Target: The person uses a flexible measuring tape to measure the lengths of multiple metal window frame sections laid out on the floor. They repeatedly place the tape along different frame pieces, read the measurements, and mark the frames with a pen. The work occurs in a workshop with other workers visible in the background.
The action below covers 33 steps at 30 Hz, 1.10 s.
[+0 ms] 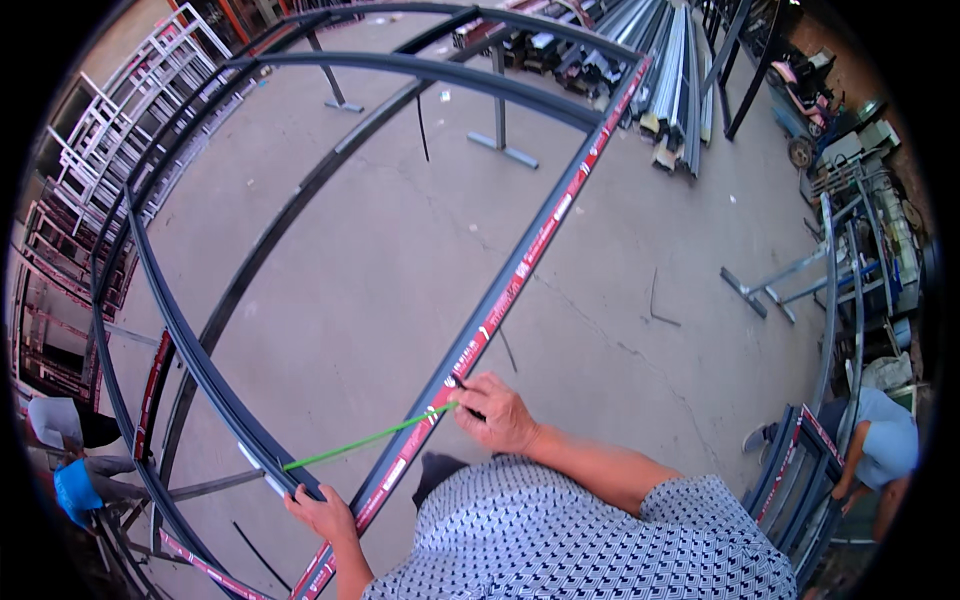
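My left hand (324, 512) grips the end of a dark grey metal frame bar (215, 400), its fingers over the edge. A thin bright green strip (370, 440), which looks like a tape measure's blade, stretches taut from that bar to my right hand (497, 412). The right hand is closed around a dark object at the strip's end, mostly hidden by the fingers; a short black tip sticks up beside it. Under that hand runs a long straight metal bar (500, 290) with a red printed film along its face, slanting away to the upper right.
Curved bars form a large frame on metal stands (503, 150). Bundled metal profiles (680, 90) lie at the back. White window frames (140, 110) lean at the far left. A person in a light blue shirt (888, 435) handles frames at right; another person (75, 485) is at left.
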Each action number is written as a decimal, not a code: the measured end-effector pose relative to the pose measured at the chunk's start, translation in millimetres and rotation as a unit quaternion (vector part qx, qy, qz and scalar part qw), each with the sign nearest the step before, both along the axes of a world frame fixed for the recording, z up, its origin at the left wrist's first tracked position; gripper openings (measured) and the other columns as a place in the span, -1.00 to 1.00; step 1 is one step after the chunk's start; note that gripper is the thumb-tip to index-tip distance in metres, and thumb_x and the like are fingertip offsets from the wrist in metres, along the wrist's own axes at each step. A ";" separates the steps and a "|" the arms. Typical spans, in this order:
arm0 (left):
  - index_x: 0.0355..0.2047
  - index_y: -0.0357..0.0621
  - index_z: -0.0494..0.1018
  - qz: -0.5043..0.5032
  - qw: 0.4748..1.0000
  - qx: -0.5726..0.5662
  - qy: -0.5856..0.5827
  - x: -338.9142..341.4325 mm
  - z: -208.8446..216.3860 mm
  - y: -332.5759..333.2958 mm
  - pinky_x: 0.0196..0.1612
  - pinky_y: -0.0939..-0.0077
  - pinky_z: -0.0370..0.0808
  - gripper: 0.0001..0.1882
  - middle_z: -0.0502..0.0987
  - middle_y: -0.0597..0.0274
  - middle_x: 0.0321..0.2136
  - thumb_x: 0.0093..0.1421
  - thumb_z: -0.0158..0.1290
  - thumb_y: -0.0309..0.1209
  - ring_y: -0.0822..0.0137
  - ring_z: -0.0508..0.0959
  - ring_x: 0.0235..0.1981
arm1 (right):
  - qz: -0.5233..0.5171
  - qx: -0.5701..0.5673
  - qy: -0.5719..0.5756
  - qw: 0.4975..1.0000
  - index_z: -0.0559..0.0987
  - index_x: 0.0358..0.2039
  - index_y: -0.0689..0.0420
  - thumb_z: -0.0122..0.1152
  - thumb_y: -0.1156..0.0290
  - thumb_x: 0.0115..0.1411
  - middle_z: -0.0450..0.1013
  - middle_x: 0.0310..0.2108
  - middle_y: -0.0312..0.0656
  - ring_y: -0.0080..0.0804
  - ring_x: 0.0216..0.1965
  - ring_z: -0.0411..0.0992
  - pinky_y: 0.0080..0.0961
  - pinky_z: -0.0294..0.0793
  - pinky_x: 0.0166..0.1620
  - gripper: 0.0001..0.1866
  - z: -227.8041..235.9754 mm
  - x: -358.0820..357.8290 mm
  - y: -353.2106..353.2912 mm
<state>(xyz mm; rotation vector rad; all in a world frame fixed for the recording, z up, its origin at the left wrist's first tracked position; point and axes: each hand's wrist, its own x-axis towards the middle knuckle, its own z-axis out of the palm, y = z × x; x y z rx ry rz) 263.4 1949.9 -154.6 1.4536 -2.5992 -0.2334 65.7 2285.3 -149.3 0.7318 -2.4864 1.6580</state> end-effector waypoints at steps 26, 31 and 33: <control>0.09 -0.31 0.49 -0.284 0.919 0.169 0.215 -369.6 -33.4 125.4 0.22 0.26 0.48 -0.67 0.54 0.05 0.03 0.35 0.14 -0.49 0.17 0.54 0.10 | -0.244 0.081 -0.157 0.954 0.66 -0.17 0.16 0.29 0.50 0.27 0.53 -0.34 -0.12 -0.10 -0.23 0.48 -0.26 0.48 -0.12 -0.87 -34.1 -168.8 213.7; 0.03 -0.30 0.52 -0.416 0.777 0.429 0.195 -482.9 -1.6 283.9 0.09 0.41 0.54 -0.74 0.62 0.17 -0.15 0.34 0.17 -0.55 0.36 0.60 -0.10 | -0.241 0.091 -0.117 0.959 0.65 -0.19 0.20 0.28 0.51 0.27 0.53 -0.33 -0.10 -0.16 -0.26 0.48 -0.30 0.46 -0.14 -0.88 -28.2 -225.5 254.3; 0.07 -0.31 0.54 -0.454 0.722 0.494 0.166 -507.2 2.9 341.5 0.01 0.43 0.56 -0.71 0.64 0.19 -0.20 0.35 0.18 -0.53 0.42 0.62 -0.17 | -0.238 0.089 -0.121 0.960 0.66 -0.19 0.20 0.28 0.50 0.26 0.53 -0.33 -0.09 -0.13 -0.25 0.49 -0.27 0.47 -0.14 -0.88 -28.7 -240.4 275.8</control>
